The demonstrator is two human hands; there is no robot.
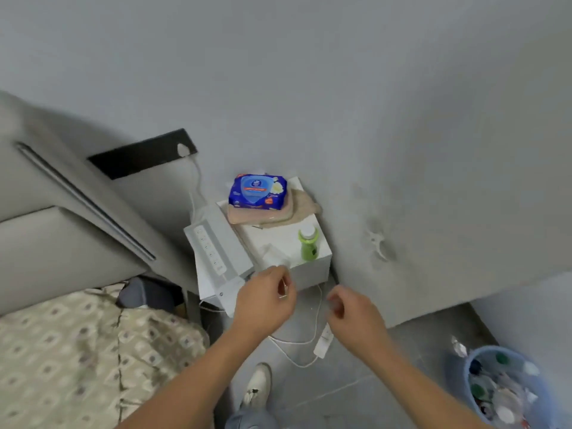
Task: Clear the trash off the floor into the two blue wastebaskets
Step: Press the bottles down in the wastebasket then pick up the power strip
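Both our hands hung in front of the white nightstand (pixel 309 267). The left hand (pixel 266 300) had its fingers curled, seemingly pinching something small and thin; too blurred to name. The right hand (pixel 353 311) was loosely curled, and we could not tell whether it held anything. One blue wastebasket (pixel 455 376), already loaded with bottles and wrappers, stood on the floor (pixel 402 360) well off to the lower right, nearer the right hand. We judged any drop must travel right and down.

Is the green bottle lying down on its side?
No, the green bottle stands upright with its white cap on top, on the white nightstand.
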